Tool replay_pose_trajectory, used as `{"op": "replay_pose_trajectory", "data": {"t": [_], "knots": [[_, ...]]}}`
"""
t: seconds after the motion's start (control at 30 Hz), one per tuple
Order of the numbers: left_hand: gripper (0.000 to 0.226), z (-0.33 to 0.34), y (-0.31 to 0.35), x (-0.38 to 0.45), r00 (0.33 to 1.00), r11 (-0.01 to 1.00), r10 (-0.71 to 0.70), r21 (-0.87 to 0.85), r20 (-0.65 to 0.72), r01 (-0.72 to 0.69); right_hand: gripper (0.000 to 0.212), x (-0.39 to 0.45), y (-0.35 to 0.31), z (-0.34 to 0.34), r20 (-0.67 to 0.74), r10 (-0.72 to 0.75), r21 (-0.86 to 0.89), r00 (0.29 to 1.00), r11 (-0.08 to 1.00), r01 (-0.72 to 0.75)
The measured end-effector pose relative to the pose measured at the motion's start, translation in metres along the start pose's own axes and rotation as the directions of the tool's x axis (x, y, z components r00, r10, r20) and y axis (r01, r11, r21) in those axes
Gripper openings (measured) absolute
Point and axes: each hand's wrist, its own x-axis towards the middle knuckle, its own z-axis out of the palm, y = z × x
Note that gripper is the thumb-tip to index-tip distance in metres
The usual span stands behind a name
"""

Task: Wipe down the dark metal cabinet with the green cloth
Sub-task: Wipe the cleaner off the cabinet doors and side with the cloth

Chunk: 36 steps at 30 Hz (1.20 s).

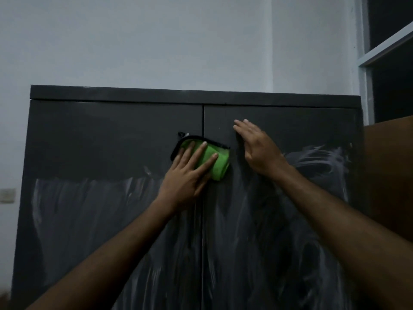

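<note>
At the centre of the frame the left hand (187, 175) presses the green cloth (212, 161) flat against the dark metal cabinet (111, 135), fingers straight and spread over it; the cloth, edged in black, straddles the seam between the two doors. Just right of it the right hand (257, 148) lies open on the right door, fingers straight, holding nothing. Whitish smears streak the lower doors and the right side. A pale wall (156, 41) rises behind; a window frame (366, 59) stands at upper right.
</note>
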Motion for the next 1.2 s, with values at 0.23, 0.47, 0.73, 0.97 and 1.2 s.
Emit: {"op": "replay_pose_trajectory", "data": {"t": [0.23,0.47,0.73,0.97,1.2], "knots": [[0.056,-0.010,0.005,0.042,0.948,0.951,-0.305,-0.094,-0.096,0.296,0.066,-0.028,0.040,-0.019,0.054,0.054,-0.100,0.997,0.994,-0.048],[0.055,0.018,0.055,0.013,0.998,0.998,0.057,0.028,-0.024,-0.056,0.065,-0.035,0.054,-0.024,0.069,0.046,-0.122,0.997,0.992,-0.038],[0.056,0.000,0.051,0.071,0.940,0.950,-0.309,-0.099,-0.147,0.297,0.074,-0.051,0.082,-0.044,0.082,0.155,-0.226,0.985,0.965,-0.133],[0.053,0.021,0.080,0.026,0.998,0.999,0.045,-0.008,-0.050,-0.046,0.082,-0.052,0.090,-0.050,0.115,0.119,-0.216,0.986,0.972,-0.092],[0.056,-0.007,0.051,0.103,0.930,0.948,-0.316,-0.101,-0.188,0.302,0.087,-0.054,0.095,-0.049,0.131,0.127,-0.202,0.983,0.974,-0.099]]}}
